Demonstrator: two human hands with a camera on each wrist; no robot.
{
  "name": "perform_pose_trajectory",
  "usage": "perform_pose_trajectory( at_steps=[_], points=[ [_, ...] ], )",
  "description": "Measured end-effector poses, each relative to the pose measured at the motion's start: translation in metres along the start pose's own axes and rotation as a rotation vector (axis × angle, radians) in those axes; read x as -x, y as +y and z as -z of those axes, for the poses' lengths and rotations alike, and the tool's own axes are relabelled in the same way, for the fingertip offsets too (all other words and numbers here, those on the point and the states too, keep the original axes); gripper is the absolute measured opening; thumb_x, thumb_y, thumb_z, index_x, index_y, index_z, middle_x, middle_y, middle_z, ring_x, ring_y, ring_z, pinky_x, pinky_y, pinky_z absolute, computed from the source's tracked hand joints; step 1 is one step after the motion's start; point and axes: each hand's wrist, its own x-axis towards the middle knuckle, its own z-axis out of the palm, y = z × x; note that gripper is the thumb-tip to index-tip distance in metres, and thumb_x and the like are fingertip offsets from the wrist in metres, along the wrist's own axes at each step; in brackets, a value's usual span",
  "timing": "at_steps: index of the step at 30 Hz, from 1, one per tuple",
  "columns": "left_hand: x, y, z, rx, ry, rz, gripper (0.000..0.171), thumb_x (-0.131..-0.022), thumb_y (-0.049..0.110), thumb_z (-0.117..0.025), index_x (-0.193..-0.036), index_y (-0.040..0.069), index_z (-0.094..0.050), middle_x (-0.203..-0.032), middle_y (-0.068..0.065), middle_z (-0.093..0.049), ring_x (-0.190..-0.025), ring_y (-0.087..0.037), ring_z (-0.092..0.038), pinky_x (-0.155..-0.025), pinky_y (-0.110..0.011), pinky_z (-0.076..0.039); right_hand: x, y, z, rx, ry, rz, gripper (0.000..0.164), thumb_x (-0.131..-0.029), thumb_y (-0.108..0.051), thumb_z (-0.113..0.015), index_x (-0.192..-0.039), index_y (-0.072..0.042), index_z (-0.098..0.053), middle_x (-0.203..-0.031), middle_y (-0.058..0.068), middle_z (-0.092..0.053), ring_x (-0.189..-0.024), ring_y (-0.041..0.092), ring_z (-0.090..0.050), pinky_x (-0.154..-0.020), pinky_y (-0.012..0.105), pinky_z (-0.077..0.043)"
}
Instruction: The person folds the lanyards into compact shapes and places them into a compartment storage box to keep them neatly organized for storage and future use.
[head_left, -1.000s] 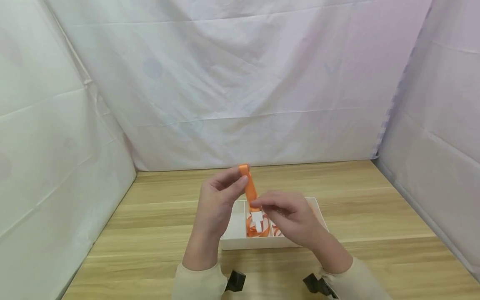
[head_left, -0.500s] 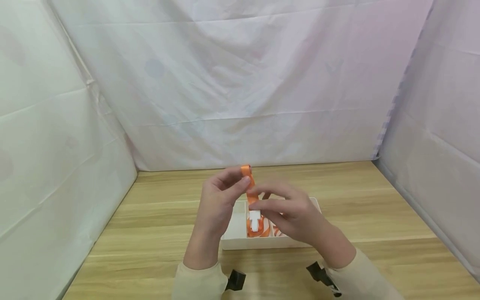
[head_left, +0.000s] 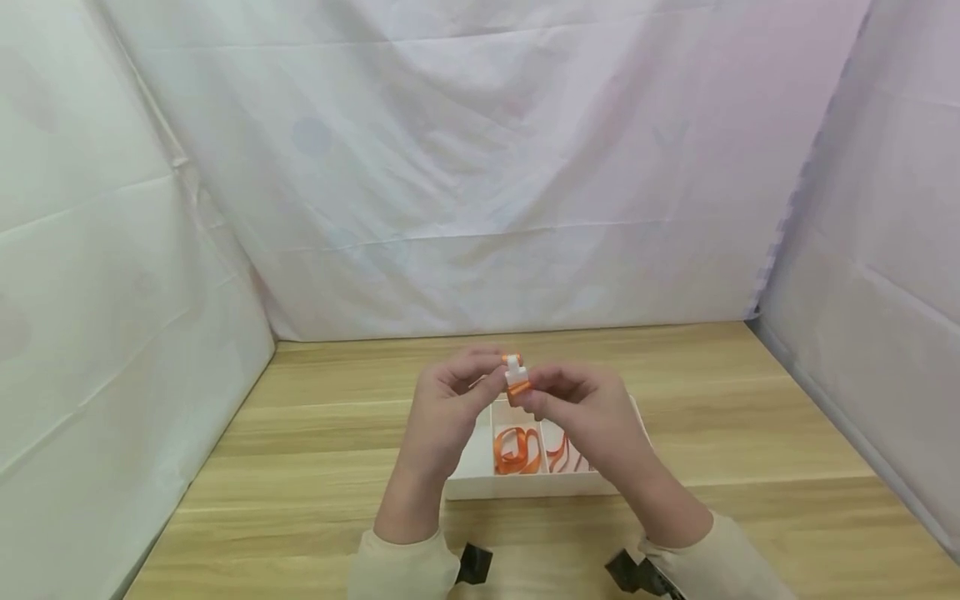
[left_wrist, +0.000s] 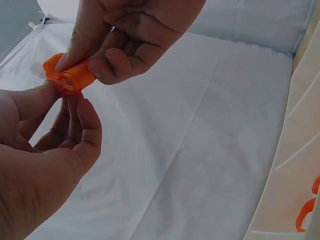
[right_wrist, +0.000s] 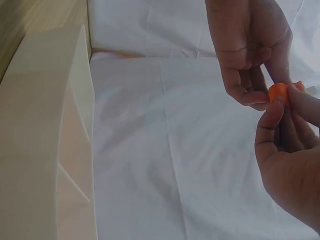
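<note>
Between both hands is an orange lanyard point(head_left: 517, 388), folded into a short thick bundle with a white plastic clip point(head_left: 515, 369) pointing upward. My left hand point(head_left: 453, 400) pinches one side of it with thumb and fingers. From the other side, my right hand point(head_left: 588, 412) pinches the orange band near the clip. In the left wrist view the bundle point(left_wrist: 77, 77) shows several layers wound round a small hollow. The right wrist view shows the same orange roll point(right_wrist: 279, 93) between the fingertips, partly hidden by them. Both hands are above the tray.
Below the hands, a white divided tray point(head_left: 532, 486) stands on the wooden table point(head_left: 315, 467). Loose orange ribbon point(head_left: 513, 450) lies in its middle compartment, with more orange strips point(head_left: 558, 454) in the one to the right. White cloth point(head_left: 465, 167) hangs behind and at both sides.
The lanyard hung down from my left hand with its clip low over the tray. Now it is folded up short, the clip turned upward, and both hands pinch it close together.
</note>
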Motion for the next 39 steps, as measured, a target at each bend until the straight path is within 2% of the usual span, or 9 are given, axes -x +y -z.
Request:
perform_pose_trajectory(
  at_steps=[3, 7, 9, 12, 17, 21, 24, 30, 39],
  points=[
    [0.0, -0.002, 0.001, -0.025, -0.015, -0.015, 0.018, -0.098, 0.002, -0.072, -0.112, -0.01, -0.076, -0.111, -0.002, -0.078, -0.111, -0.015, -0.07, -0.094, -0.032, -0.061, -0.001, -0.004, 0.002, -0.028, 0.021, -0.11, 0.016, -0.094, -0.015, -0.082, -0.105, -0.004, -0.079, -0.094, -0.007, -0.082, -0.092, 0.018, -0.073, -0.079, 0.029, -0.06],
    [0.001, -0.004, 0.002, -0.066, -0.044, -0.026, 0.017, -0.1, 0.001, -0.071, -0.111, -0.009, -0.077, -0.114, -0.021, -0.077, -0.111, -0.015, -0.072, -0.097, -0.034, -0.061, -0.002, -0.006, 0.004, -0.03, 0.027, -0.16, 0.015, -0.094, -0.019, -0.081, -0.105, -0.009, -0.079, -0.101, -0.005, -0.081, -0.096, 0.022, -0.071, -0.077, 0.031, -0.057],
    [0.001, -0.004, 0.002, -0.076, -0.046, -0.014, 0.018, -0.1, 0.002, -0.07, -0.111, -0.01, -0.077, -0.11, -0.019, -0.078, -0.107, -0.015, -0.073, -0.097, -0.034, -0.061, -0.003, -0.007, 0.005, -0.026, 0.032, -0.158, 0.013, -0.095, -0.02, -0.08, -0.104, -0.01, -0.079, -0.106, -0.005, -0.08, -0.097, 0.023, -0.07, -0.077, 0.031, -0.057],
    [0.0, -0.003, 0.001, -0.068, -0.003, 0.041, 0.018, -0.098, 0.003, -0.074, -0.109, -0.01, -0.077, -0.099, -0.002, -0.081, -0.098, -0.012, -0.075, -0.094, -0.032, -0.062, -0.003, -0.008, 0.006, -0.027, 0.038, -0.147, 0.012, -0.095, -0.021, -0.079, -0.103, -0.011, -0.079, -0.109, -0.004, -0.08, -0.098, 0.023, -0.071, -0.076, 0.031, -0.056],
    [0.0, -0.003, 0.001, -0.033, 0.038, 0.075, 0.019, -0.094, -0.001, -0.076, -0.108, -0.014, -0.072, -0.089, 0.012, -0.08, -0.087, -0.009, -0.075, -0.09, -0.03, -0.063, -0.003, -0.01, 0.008, -0.045, 0.018, -0.144, 0.016, -0.096, -0.022, -0.08, -0.105, -0.01, -0.078, -0.1, 0.0, -0.081, -0.096, 0.023, -0.073, -0.077, 0.03, -0.057],
    [0.001, -0.002, 0.002, -0.075, 0.019, 0.075, 0.031, -0.094, 0.001, -0.078, -0.123, -0.004, -0.068, -0.101, -0.005, -0.084, -0.091, -0.011, -0.078, -0.091, -0.03, -0.063, -0.004, -0.012, 0.008, -0.038, 0.021, -0.168, 0.02, -0.096, -0.023, -0.08, -0.108, -0.008, -0.078, -0.095, 0.003, -0.081, -0.093, 0.023, -0.073, -0.076, 0.03, -0.057],
    [0.001, -0.003, 0.0, -0.147, 0.013, 0.064, 0.034, -0.093, 0.006, -0.081, -0.126, 0.007, -0.071, -0.109, -0.017, -0.082, -0.094, -0.014, -0.079, -0.091, -0.032, -0.064, -0.004, -0.013, 0.008, -0.014, 0.035, -0.188, 0.021, -0.096, -0.024, -0.08, -0.109, -0.007, -0.077, -0.095, 0.005, -0.079, -0.09, 0.023, -0.072, -0.075, 0.031, -0.057],
    [0.001, -0.009, 0.0, -0.194, 0.02, 0.009, 0.017, -0.095, 0.009, -0.08, -0.112, 0.009, -0.079, -0.109, -0.014, -0.081, -0.097, -0.015, -0.078, -0.094, -0.032, -0.063, -0.006, -0.01, 0.007, 0.017, 0.016, -0.218, 0.024, -0.095, -0.028, -0.081, -0.112, -0.011, -0.079, -0.096, 0.005, -0.079, -0.086, 0.023, -0.069, -0.07, 0.03, -0.053],
    [0.003, -0.011, -0.004, -0.175, 0.021, 0.038, 0.014, -0.098, 0.011, -0.077, -0.112, 0.009, -0.079, -0.112, -0.013, -0.079, -0.096, -0.017, -0.077, -0.095, -0.034, -0.062, -0.005, -0.01, 0.008, 0.034, 0.013, -0.27, 0.024, -0.092, -0.031, -0.084, -0.108, -0.012, -0.082, -0.092, 0.004, -0.081, -0.077, 0.018, -0.058, -0.067, 0.028, -0.049]
  ],
)
